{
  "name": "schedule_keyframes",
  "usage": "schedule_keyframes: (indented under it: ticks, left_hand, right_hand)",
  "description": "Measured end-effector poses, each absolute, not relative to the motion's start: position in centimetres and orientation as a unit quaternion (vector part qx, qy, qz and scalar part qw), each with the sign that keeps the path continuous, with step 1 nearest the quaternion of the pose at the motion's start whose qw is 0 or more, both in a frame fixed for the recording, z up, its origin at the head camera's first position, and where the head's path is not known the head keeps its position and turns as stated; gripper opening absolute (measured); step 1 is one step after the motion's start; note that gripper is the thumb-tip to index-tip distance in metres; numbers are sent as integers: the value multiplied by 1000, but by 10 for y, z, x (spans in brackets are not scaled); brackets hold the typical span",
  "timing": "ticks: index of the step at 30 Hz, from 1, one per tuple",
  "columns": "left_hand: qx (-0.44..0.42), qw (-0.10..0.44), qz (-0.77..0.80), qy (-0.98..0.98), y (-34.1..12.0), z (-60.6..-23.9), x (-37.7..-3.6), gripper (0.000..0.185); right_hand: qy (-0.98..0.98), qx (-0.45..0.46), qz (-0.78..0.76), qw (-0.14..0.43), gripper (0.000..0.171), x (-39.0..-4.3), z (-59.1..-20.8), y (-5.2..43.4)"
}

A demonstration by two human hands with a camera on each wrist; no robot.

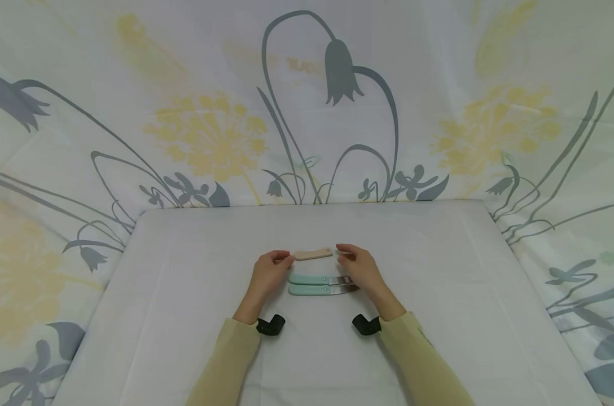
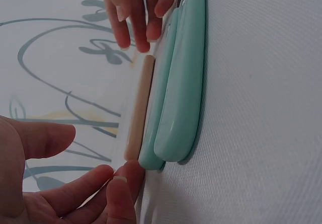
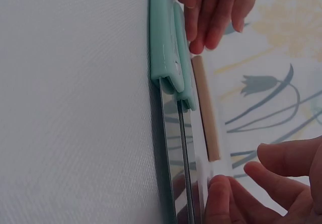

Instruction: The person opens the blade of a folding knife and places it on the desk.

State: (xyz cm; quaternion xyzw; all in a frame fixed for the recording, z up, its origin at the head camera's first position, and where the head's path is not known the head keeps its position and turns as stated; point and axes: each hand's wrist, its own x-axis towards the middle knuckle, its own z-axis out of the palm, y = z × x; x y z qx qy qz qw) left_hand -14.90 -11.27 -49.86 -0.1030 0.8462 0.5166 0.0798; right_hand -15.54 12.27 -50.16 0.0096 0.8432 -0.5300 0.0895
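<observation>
A slim beige handle (image 1: 313, 254) with a small rivet at its right end lies crosswise on the table. My left hand (image 1: 268, 275) is at its left end, fingertips right against it and the thumb held apart. Off the other end, across a small gap, is my right hand (image 1: 363, 272), its fingers loosely bent around nothing. Nearer to me two knives lie side by side, the far knife (image 1: 307, 279) and the near knife (image 1: 307, 290), both with mint-green handles and metal blades pointing right. The right hand covers part of the blades in the head view.
A white cloth covers the table (image 1: 185, 316). Behind it and along both sides hangs a white curtain (image 1: 307, 141) printed with grey and yellow flowers. Each wrist wears a black camera, the left camera (image 1: 271, 325) and the right camera (image 1: 365, 325).
</observation>
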Motion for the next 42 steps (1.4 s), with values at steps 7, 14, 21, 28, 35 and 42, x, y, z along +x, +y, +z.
schedule_keyframes:
  ticks: [7,14,21,28,35,42]
  left_hand:
    - [-101,77,521,844,-109,-500,-149,34]
    - [-101,77,524,842,-109,-499,-149,34]
    - [-103,70,515,848,-106,-499,-149,34]
    - [-103,31,526,844,-104,-504,-149,28]
    - [-98,-42,544,832,-102,-506,-150,18]
    - [-87,-44,590,801,-103,-502,-146,18]
  right_hand:
    - [838,9,-537,98,37,-156,-504,118]
    - [832,7,-546,101,36,-154,-502,116]
    - [839,6,-536,89,33,-154,-505,115]
    - [838,9,-541,76,27,-152,-505,114]
    - [799,34,-598,64,21,-147,-500,111]
    - [759,36,-648,52,28,-144,-499,113]
